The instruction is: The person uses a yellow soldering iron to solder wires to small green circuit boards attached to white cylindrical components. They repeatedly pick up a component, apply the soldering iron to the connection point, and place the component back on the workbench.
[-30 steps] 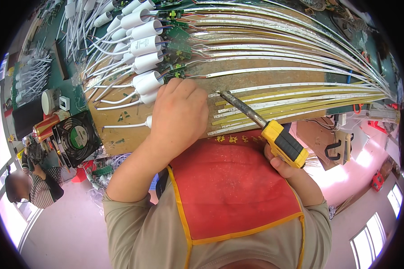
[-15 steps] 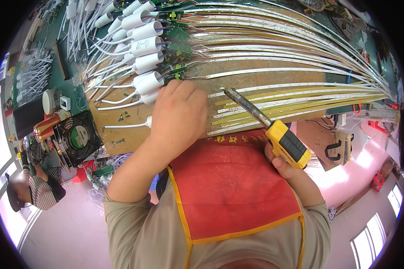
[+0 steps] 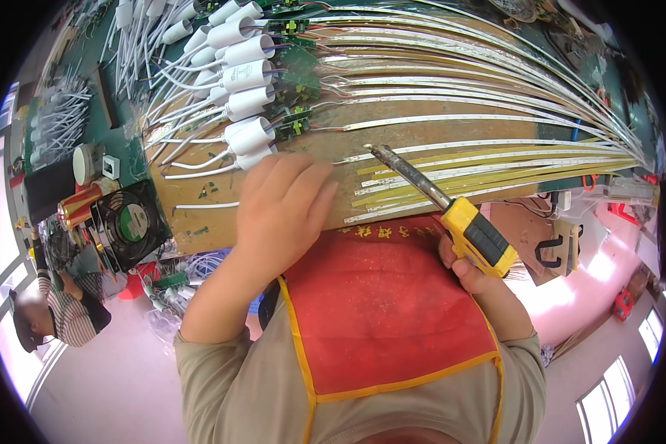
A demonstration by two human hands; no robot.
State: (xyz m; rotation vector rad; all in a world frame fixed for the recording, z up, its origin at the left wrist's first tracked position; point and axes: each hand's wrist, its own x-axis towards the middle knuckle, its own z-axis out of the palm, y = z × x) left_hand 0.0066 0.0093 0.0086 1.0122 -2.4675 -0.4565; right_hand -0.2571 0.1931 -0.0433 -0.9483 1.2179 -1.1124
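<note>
My left hand [image 3: 285, 203] bends over the brown work board, its fingers curled downward just in front of the row of white plastic housings [image 3: 246, 137]. Whatever is in those fingers is hidden beneath the hand. A thin wire end runs from near the fingertips to the end of a white LED strip [image 3: 414, 152]. My right hand [image 3: 462, 266] is wrapped around the yellow and black handle of a soldering iron [image 3: 483, 235]. The iron's dark metal barrel slants up and left, its tip above the strips' ends. Beyond my left hand, a small green circuit board [image 3: 296, 123] sits at a housing's mouth.
A black fan [image 3: 129, 226] stands at the board's left edge. White corded housings [image 3: 59, 122] lie in a heap at the far left. Several LED strips [image 3: 451, 74] stretch across to the right. Another person [image 3: 63, 307] is at the left, and a cardboard box [image 3: 536, 240] stands right.
My left hand has drawn slightly back toward me and left, uncovering more of the circuit board and the nearest strip's end. The soldering iron stays nearly in place.
</note>
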